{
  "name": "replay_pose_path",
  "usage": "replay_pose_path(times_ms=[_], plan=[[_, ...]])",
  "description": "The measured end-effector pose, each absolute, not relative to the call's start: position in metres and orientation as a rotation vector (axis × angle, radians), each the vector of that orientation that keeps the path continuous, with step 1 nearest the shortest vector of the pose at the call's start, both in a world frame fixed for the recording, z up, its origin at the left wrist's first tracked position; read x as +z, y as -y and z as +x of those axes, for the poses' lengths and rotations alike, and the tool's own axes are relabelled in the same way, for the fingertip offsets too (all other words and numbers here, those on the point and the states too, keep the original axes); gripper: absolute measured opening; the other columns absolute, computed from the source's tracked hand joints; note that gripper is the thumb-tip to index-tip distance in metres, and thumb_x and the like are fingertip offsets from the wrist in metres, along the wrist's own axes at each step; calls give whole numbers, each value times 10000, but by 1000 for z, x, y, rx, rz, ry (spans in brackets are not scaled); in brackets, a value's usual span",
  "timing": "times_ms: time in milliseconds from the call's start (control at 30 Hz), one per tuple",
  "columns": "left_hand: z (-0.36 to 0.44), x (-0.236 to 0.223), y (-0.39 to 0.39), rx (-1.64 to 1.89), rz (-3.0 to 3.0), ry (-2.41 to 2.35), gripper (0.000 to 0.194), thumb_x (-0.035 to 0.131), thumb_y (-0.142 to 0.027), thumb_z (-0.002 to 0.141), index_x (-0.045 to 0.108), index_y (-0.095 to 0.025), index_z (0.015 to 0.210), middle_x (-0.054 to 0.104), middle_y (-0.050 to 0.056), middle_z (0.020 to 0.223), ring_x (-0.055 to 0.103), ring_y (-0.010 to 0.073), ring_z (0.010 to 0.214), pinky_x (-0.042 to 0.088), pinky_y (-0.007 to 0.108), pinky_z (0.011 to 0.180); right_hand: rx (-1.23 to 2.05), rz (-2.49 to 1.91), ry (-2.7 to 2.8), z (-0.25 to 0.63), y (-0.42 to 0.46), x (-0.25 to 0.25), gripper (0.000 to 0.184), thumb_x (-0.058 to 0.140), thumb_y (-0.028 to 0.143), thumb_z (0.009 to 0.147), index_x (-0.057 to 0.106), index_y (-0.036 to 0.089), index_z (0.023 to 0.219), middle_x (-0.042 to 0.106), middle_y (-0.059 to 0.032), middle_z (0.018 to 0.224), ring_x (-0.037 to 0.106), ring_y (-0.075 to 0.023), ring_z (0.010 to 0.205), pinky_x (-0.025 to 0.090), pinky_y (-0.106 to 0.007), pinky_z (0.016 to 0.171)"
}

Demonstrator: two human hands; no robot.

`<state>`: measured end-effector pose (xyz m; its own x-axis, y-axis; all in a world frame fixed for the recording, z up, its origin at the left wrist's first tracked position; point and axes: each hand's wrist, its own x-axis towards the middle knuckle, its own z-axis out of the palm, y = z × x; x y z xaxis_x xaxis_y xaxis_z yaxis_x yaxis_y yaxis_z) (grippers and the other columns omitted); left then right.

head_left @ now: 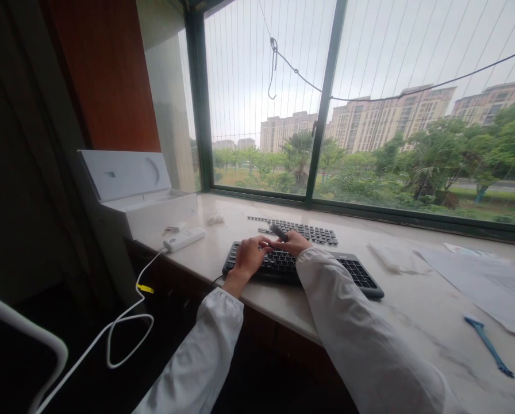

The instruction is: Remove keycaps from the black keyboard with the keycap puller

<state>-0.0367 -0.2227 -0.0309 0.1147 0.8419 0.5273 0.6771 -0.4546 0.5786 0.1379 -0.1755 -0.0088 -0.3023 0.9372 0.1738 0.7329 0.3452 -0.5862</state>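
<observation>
A black keyboard [356,272] lies at the counter's front edge, its right part showing bare sockets without keycaps. Over its left part is my left hand [249,256], fingers curled and meeting the fingertips of my right hand; what they pinch, if anything, is hidden. My right hand [295,244] is closed around a dark, thick-handled tool [278,232] that points up and away to the left; its kind is unclear. Just behind the keyboard, loose black keycaps [315,233] are laid out in rows, with a slim dark pen-like piece [265,230] beside them.
An open white box [154,210] stands at the left on the marble counter [417,310]. A white power strip [185,239] trails a white cable [123,316] over the edge. At right lie a clear plastic bag [395,260], paper sheets [490,282] and a blue strap-like piece [488,345].
</observation>
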Motion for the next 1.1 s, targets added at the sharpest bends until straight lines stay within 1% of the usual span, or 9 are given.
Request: replay_pose_path(times_ms=[133,233,367,500,600,667,733,900,1100], plan=[[-39,-28,222,1218,2218,-1626,164,639,-365,778,690,-307,923,707,-6,872,640,167,814,449,249,750,501,-1463,2086,136,178,-6,422,546,540,755,746,174,823,596,-8,572,554,-148,615,388,-248,614],[-43,-23,216,1165,2205,-1723,168,643,-378,769,697,-300,908,704,-1,911,631,186,865,448,276,792,388,-1572,2021,137,180,-3,357,517,471,800,746,198,816,628,-20,621,577,-146,635,390,-242,627],[-50,-11,194,1114,2206,-1746,211,634,-382,770,695,-263,933,702,12,925,625,182,881,446,274,819,196,-1766,2054,147,187,0,278,547,386,794,730,180,753,656,-59,683,603,-163,667,397,-244,620],[-52,6,157,1002,2269,-1743,225,638,-385,744,706,-246,908,704,12,896,628,177,840,461,261,791,-126,-1900,2145,163,202,2,249,530,336,791,703,158,775,662,-105,754,609,-192,665,395,-267,581],[-49,14,125,869,2335,-1746,257,621,-403,748,709,-232,919,701,22,929,628,172,856,468,238,775,-276,-1951,2159,172,215,1,217,498,265,788,688,161,777,657,-105,742,613,-198,647,394,-274,565],[-46,16,102,756,2364,-1744,271,622,-397,746,703,-235,948,698,21,962,633,159,856,468,217,772,-328,-1974,2147,175,223,0,207,490,244,780,680,162,793,654,-101,729,619,-202,648,396,-277,570],[-42,16,81,664,2373,-1735,265,643,-369,730,701,-238,953,700,16,952,645,137,788,472,204,757,-354,-1986,2154,173,229,-1,189,495,233,769,669,163,790,653,-102,732,627,-211,672,403,-285,585],[-37,8,35,520,2368,-1721,198,657,-331,728,704,-239,896,709,-4,791,622,91,563,488,206,691,-368,-1939,2231,158,233,-8,161,497,215,750,646,171,793,654,-102,762,641,-232,705,419,-303,600],[-28,-6,-2,444,2395,-1737,172,687,-297,701,713,-258,866,711,6,897,631,97,624,481,200,695,-369,-1850,2318,144,233,-14,161,491,204,742,635,174,808,654,-108,742,649,-257,712,425,-314,598]])
